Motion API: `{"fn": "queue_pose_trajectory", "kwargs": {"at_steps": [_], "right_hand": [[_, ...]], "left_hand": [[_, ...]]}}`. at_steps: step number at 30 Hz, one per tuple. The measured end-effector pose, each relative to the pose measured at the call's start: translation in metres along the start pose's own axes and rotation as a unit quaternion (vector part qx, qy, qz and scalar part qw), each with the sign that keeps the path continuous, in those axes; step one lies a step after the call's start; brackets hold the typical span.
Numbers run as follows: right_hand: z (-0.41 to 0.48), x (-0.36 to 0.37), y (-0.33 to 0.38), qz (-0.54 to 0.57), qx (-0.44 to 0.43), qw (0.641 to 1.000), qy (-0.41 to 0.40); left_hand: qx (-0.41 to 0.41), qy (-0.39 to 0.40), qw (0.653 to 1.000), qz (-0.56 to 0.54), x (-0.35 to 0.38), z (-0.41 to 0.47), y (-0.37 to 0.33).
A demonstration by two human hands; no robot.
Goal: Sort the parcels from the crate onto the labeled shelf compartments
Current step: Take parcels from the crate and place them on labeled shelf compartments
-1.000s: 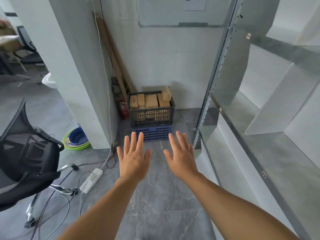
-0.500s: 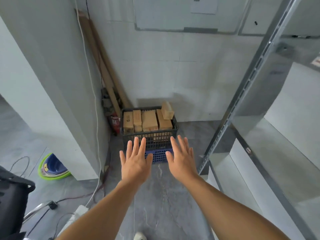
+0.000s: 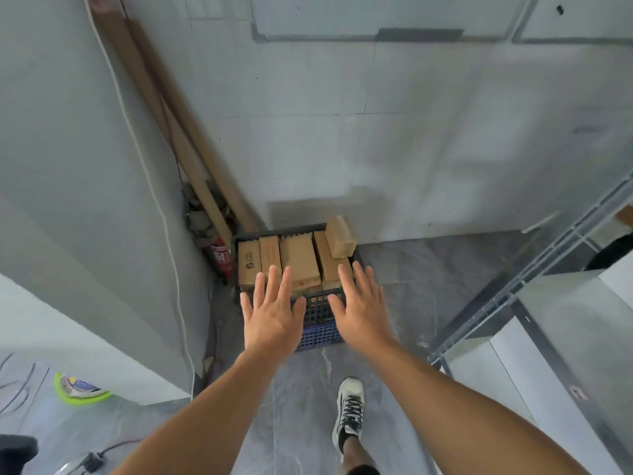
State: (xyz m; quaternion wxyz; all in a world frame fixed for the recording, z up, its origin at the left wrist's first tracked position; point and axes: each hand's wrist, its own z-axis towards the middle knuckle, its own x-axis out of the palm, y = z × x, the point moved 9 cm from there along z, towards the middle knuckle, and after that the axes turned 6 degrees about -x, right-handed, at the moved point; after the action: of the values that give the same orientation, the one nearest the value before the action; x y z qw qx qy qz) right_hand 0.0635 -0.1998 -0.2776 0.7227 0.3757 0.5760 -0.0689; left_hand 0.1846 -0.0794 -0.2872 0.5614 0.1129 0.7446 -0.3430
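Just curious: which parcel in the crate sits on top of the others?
The small parcel at the crate's far right corner, atop the rightmost one; the other four lie side by side.

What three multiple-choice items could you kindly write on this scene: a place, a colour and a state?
1. Where is the small parcel?
A. On the floor.
B. On the shelf.
C. Atop the other parcels in the black crate.

2. What colour is the lower crate?
A. Red.
B. Blue.
C. Yellow.

3. How are the left hand and right hand?
A. Open, holding nothing.
B. Both gripping one parcel.
C. Clenched in fists.

Answers: C, it rests on the standing parcels at the right rear; B, blue mesh shows beneath the black crate; A, fingers are spread straight.
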Motion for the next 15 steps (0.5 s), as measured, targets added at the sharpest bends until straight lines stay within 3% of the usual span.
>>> {"fn": "queue_pose_trajectory", "kwargs": {"at_steps": [8,15], "right_hand": [[0.161,0.023,-0.083,0.032,0.025,0.999,0.017],[0.264,0.055,-0.143,0.101,0.088,0.986,0.099]], "left_hand": [[-0.048,0.046,0.997,-0.027,0.032,0.162,-0.043],[-0.115,0.13,0.983,-0.064,0.083,0.272,-0.09]]}}
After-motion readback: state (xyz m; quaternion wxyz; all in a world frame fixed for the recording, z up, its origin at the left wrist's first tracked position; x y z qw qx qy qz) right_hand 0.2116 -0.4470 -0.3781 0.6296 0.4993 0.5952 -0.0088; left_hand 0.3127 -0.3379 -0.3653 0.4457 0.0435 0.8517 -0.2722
